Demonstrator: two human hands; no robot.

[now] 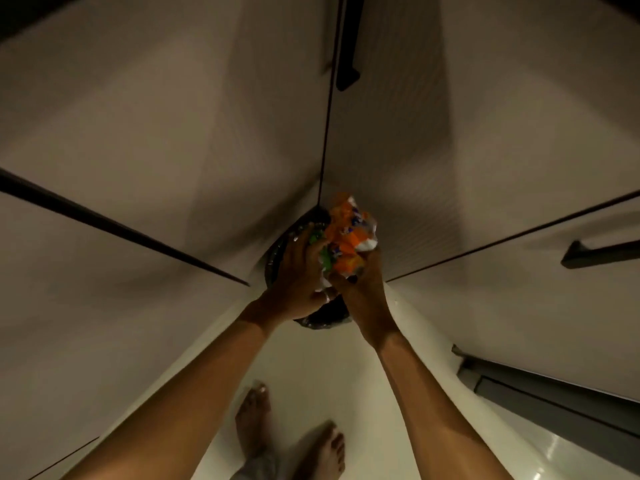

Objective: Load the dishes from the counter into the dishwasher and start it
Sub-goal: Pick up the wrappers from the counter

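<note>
Orange-and-white crinkled plastic, a wrapper (349,233) with green patches and some blue print, sits bunched at frame centre. Print is too blurred to read.

Both hands grip it. Left hand (294,271) has its fingers curled over the wrapper's 9 o'clock side, fingertips on the green part. Right hand (360,292) clamps it from 5 o'clock, fingers wrapped round the lower crumple. The bulk of the wrapper sticks out past the fingertips toward 12 o'clock to 1 o'clock. Small pale spot by the left thumb: I can't tell if it's a ring or a wrapper scrap.

Directly under the hands is a round black bin (273,263) with a glossy liner. I only see arcs of its rim at 9 o'clock and 6 o'clock of the hands; the hands block the mouth and contents.

Surroundings: matte pale cabinet fronts (138,133), flat, meeting in an inside corner just past the bin, with thin dark gaps between panels. Black bar handle (348,57) at 12 o'clock, another handle (602,252) at 3 o'clock, cut by the frame edge. Smooth pale floor (311,368) at 6 o'clock, two bare feet (254,414) on it, partly cropped. Dark grey panel (554,400) at 4 o'clock, low; I can't say what it belongs to. Lighting is dim, edges soft.
</note>
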